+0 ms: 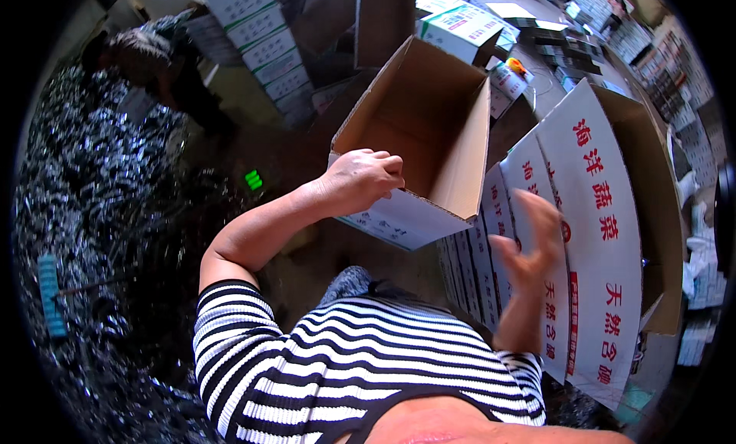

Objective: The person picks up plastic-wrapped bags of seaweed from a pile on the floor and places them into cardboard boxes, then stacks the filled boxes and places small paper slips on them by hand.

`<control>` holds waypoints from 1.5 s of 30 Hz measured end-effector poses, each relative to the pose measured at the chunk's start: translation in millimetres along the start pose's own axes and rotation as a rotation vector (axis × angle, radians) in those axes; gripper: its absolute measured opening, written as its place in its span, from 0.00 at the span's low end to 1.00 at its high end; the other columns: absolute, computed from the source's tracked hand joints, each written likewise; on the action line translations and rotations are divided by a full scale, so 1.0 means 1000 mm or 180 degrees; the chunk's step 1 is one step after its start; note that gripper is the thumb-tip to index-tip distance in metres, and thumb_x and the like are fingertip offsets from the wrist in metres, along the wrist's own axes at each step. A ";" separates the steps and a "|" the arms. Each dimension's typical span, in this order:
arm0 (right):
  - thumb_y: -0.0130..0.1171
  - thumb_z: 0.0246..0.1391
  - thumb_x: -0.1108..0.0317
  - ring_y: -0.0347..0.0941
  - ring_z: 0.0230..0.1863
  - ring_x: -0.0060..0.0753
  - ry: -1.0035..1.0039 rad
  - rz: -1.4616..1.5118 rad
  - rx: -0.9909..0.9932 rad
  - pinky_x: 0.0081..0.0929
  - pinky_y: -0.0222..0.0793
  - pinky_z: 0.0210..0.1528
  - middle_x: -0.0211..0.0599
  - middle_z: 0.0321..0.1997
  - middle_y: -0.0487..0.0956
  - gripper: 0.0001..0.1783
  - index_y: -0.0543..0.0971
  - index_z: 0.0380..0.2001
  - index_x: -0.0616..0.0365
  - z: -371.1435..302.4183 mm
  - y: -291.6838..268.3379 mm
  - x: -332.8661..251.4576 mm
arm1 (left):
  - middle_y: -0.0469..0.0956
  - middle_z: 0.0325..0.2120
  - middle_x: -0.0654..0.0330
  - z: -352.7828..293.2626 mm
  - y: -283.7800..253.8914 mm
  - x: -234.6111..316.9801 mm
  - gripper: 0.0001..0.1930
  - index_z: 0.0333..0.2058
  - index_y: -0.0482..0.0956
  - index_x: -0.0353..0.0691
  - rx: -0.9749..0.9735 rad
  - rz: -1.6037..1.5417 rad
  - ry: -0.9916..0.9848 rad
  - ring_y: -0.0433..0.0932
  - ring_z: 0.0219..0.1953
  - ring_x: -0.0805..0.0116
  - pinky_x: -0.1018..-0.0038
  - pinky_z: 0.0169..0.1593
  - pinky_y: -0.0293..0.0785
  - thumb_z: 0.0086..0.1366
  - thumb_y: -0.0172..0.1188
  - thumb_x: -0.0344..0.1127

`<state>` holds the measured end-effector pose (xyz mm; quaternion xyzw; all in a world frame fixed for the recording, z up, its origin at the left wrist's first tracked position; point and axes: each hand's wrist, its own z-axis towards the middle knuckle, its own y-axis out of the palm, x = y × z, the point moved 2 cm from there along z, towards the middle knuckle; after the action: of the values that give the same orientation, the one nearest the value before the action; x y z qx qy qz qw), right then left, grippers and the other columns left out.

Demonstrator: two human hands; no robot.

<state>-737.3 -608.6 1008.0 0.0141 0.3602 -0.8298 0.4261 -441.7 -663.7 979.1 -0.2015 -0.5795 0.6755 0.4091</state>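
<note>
1. At centre, ahead of the striped top (368, 337): open carton (433, 129), white outside, brown inside, tilted.
2. Left hand (364, 175): fingers curled tight over the carton's near-left rim, gripping it.
3. Right hand (529, 237), blurred: fingers spread wide, grasping nothing visible, in front of red-printed white boxes (590, 183); contact cannot be told.
4. Left side: dark, glossy heap (107, 237); another person (165, 68) beyond, upper left.

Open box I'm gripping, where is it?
The open box is at the head view's upper centre, in your left hand, left of the red-lettered cartons.
</note>
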 end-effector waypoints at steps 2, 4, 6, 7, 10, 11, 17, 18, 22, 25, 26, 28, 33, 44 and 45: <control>0.64 0.46 0.44 0.71 0.52 0.44 0.0067 0.0054 -0.1026 0.40 0.64 0.54 0.45 0.49 0.76 0.35 0.73 0.51 0.59 -0.010 0.059 -0.030 | 0.72 0.32 0.63 -0.039 0.009 0.029 0.11 0.33 0.79 0.43 -0.0133 -0.0147 -0.0266 0.74 0.39 0.65 0.69 0.41 0.71 0.49 0.65 0.32; 0.63 0.47 0.47 0.75 0.46 0.45 0.0282 0.0077 -0.2546 0.38 0.67 0.50 0.47 0.43 0.79 0.29 0.76 0.46 0.58 -0.040 0.099 -0.046 | 0.72 0.32 0.63 -0.069 0.022 0.049 0.11 0.34 0.79 0.42 -0.0228 -0.0280 -0.0365 0.74 0.39 0.64 0.68 0.41 0.71 0.49 0.65 0.32; 0.65 0.46 0.53 0.76 0.37 0.51 0.0745 0.0461 -0.3609 0.36 0.71 0.41 0.51 0.32 0.80 0.21 0.80 0.39 0.56 -0.070 0.132 -0.056 | 0.73 0.35 0.60 -0.105 0.050 0.053 0.14 0.38 0.79 0.43 -0.0298 -0.0265 -0.0807 0.74 0.43 0.62 0.66 0.47 0.70 0.50 0.65 0.30; 0.65 0.46 0.54 0.77 0.37 0.49 0.0972 0.0601 -0.3590 0.36 0.71 0.41 0.50 0.32 0.80 0.20 0.80 0.38 0.57 -0.077 0.147 -0.062 | 0.73 0.38 0.58 -0.127 0.063 0.053 0.16 0.41 0.78 0.43 -0.0202 -0.0183 -0.1096 0.73 0.46 0.61 0.65 0.50 0.70 0.51 0.65 0.29; 0.64 0.47 0.58 0.77 0.33 0.40 0.1688 0.1115 -0.3413 0.32 0.70 0.38 0.46 0.29 0.80 0.18 0.81 0.35 0.61 -0.101 0.194 -0.070 | 0.71 0.45 0.56 -0.188 0.071 0.072 0.21 0.47 0.74 0.45 0.1041 0.0397 -0.1340 0.71 0.50 0.57 0.65 0.55 0.68 0.52 0.64 0.27; 0.64 0.47 0.59 0.77 0.31 0.33 0.1887 0.1393 -0.3284 0.30 0.69 0.37 0.43 0.27 0.80 0.17 0.81 0.34 0.63 -0.114 0.216 -0.065 | 0.70 0.46 0.55 -0.213 0.078 0.075 0.23 0.48 0.73 0.46 0.1111 0.0050 -0.1603 0.71 0.50 0.56 0.64 0.55 0.68 0.52 0.64 0.26; 0.62 0.50 0.63 0.71 0.27 0.21 0.2274 0.1936 -0.3012 0.24 0.67 0.32 0.31 0.26 0.79 0.15 0.80 0.33 0.67 -0.165 0.333 -0.112 | 0.73 0.43 0.54 -0.452 0.166 0.111 0.15 0.43 0.76 0.43 0.0369 -0.1652 -0.3467 0.73 0.46 0.53 0.65 0.49 0.71 0.55 0.61 0.36; 0.62 0.50 0.64 0.71 0.27 0.21 0.2241 0.1851 -0.3041 0.24 0.67 0.32 0.31 0.26 0.79 0.14 0.80 0.33 0.67 -0.171 0.355 -0.124 | 0.74 0.41 0.53 -0.502 0.181 0.122 0.16 0.42 0.78 0.43 0.0263 -0.1714 -0.3862 0.73 0.47 0.53 0.65 0.50 0.71 0.53 0.62 0.37; 0.62 0.52 0.65 0.72 0.28 0.20 0.2610 0.2022 -0.3113 0.21 0.68 0.33 0.31 0.28 0.79 0.14 0.79 0.34 0.68 -0.184 0.425 -0.158 | 0.75 0.46 0.50 -0.642 0.204 0.163 0.24 0.47 0.77 0.42 -0.0782 -0.2049 -0.5176 0.73 0.49 0.52 0.63 0.53 0.70 0.50 0.63 0.43; 0.63 0.51 0.65 0.73 0.28 0.21 0.2663 0.1921 -0.2859 0.22 0.68 0.32 0.31 0.28 0.79 0.14 0.79 0.33 0.68 -0.189 0.486 -0.176 | 0.78 0.43 0.50 -0.736 0.235 0.196 0.23 0.45 0.78 0.41 -0.0538 -0.2087 -0.5985 0.76 0.47 0.54 0.64 0.52 0.71 0.50 0.65 0.43; 0.63 0.50 0.66 0.73 0.29 0.21 0.2746 0.1710 -0.2831 0.23 0.69 0.33 0.32 0.29 0.80 0.14 0.80 0.34 0.68 -0.188 0.508 -0.183 | 0.79 0.41 0.50 -0.756 0.239 0.207 0.22 0.44 0.78 0.40 -0.0300 -0.2117 -0.6270 0.77 0.46 0.54 0.65 0.51 0.72 0.50 0.65 0.42; 0.63 0.50 0.66 0.73 0.28 0.21 0.2682 0.1608 -0.2596 0.23 0.69 0.33 0.32 0.29 0.80 0.14 0.80 0.34 0.67 -0.195 0.557 -0.186 | 0.80 0.38 0.51 -0.788 0.256 0.227 0.20 0.43 0.79 0.39 0.0271 -0.2165 -0.6787 0.78 0.43 0.55 0.66 0.48 0.74 0.52 0.65 0.40; 0.62 0.48 0.59 0.77 0.34 0.33 0.2050 0.0524 -0.2925 0.31 0.69 0.40 0.42 0.32 0.82 0.18 0.80 0.35 0.65 -0.200 0.664 -0.250 | 0.80 0.35 0.50 -0.807 0.305 0.305 0.17 0.40 0.79 0.38 0.1553 -0.2252 -0.7716 0.79 0.39 0.56 0.67 0.43 0.75 0.52 0.64 0.39; 0.61 0.50 0.50 0.75 0.44 0.40 0.2501 -0.0167 -0.4430 0.35 0.70 0.43 0.48 0.44 0.78 0.29 0.77 0.44 0.67 -0.302 0.860 -0.331 | 0.76 0.38 0.36 -0.641 0.321 0.321 0.18 0.43 0.75 0.33 0.1454 -0.3861 -0.8400 0.74 0.43 0.39 0.52 0.46 0.70 0.58 0.51 0.38; 0.60 0.51 0.49 0.75 0.44 0.40 0.2476 -0.0391 -0.4537 0.35 0.71 0.43 0.49 0.43 0.78 0.30 0.77 0.43 0.68 -0.312 0.886 -0.330 | 0.76 0.37 0.36 -0.642 0.300 0.298 0.17 0.43 0.75 0.32 0.1175 -0.4013 -0.8836 0.74 0.43 0.38 0.52 0.46 0.71 0.57 0.51 0.37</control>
<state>20.2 -523.2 367.3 0.0070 0.9242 -0.3588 0.1308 -232.3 -30.6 596.4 0.8900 -0.3915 0.1075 -0.2077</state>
